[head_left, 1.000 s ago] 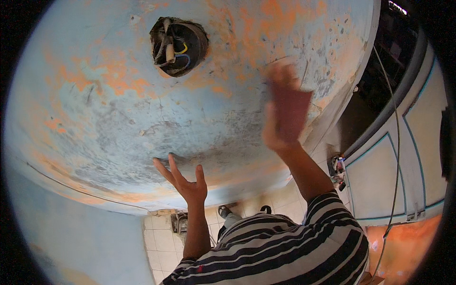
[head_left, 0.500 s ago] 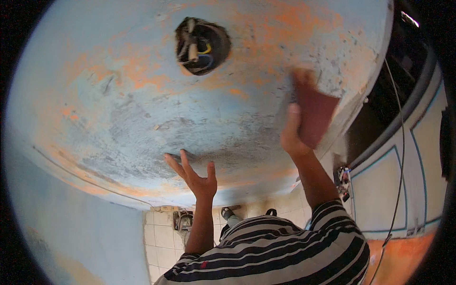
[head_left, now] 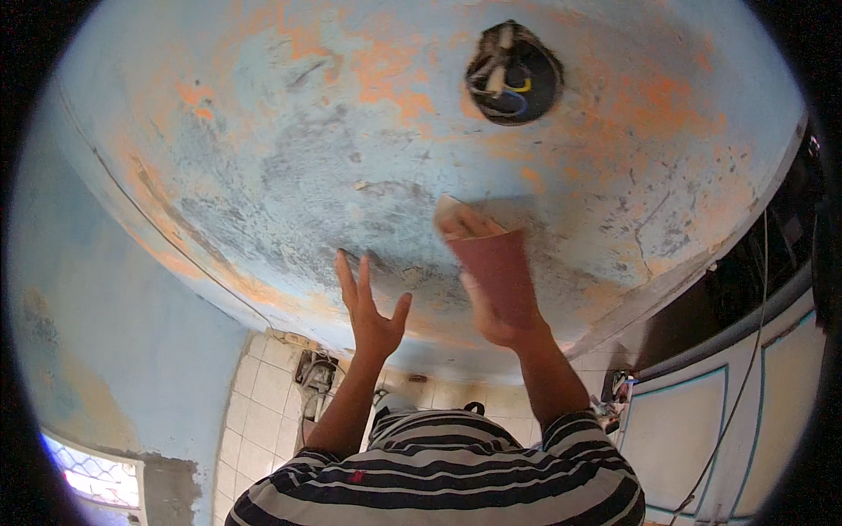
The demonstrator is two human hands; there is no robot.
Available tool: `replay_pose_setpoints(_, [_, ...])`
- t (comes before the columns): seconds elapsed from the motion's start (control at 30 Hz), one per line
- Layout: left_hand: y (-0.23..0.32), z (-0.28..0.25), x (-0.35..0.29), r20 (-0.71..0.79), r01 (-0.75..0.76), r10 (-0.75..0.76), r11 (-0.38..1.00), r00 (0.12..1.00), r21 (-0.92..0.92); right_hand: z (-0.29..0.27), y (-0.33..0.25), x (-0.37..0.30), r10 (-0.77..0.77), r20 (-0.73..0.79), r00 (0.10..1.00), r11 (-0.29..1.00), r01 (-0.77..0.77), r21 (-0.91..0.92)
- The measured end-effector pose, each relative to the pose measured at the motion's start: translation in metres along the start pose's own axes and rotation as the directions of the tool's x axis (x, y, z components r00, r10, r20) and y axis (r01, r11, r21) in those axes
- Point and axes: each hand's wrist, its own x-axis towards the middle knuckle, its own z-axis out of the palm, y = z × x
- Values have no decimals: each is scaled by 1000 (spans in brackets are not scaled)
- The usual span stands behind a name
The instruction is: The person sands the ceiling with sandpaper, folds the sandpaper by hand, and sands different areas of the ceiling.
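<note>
In front of me is a pale blue wall (head_left: 386,167) with orange patches and grey, scuffed areas. My right hand (head_left: 500,329) is closed around a reddish-brown sheet of sandpaper (head_left: 497,272), which wraps over the fingers. The sheet is at the wall's scuffed middle, below and slightly left of the hole; some motion blur softens its upper edge. My left hand (head_left: 373,329) has its fingers spread, with the tips at the wall surface to the left of the sandpaper. It holds nothing.
A rough round hole (head_left: 515,74) in the wall shows yellow and blue wires. A thin cable (head_left: 149,215) runs along the left corner. A dusty box-like object (head_left: 316,373) rests on the tiled floor (head_left: 254,386). Panelled doors (head_left: 675,430) and a hanging cord (head_left: 754,342) stand right.
My right hand with the sandpaper has moved left and down across the wall, closer to my left hand. The view has turned, so the hole appears farther right.
</note>
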Motion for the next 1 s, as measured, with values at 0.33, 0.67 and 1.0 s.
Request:
replay_pose_setpoints(0.33, [-72, -55, 34, -239, 19, -33, 998, 970, -61, 106, -15, -31, 320, -338, 885, 914, -194, 357])
replay_pose_setpoints(0.67, [-196, -165, 73, -274, 45, -24, 996, 962, 71, 124, -103, 187, -193, -20, 981, 882, 165, -441])
replay_pose_setpoints(1.0, [-280, -199, 104, -252, -48, 49, 999, 966, 9, 159, -97, 227, -401, -77, 913, 544, 170, -821])
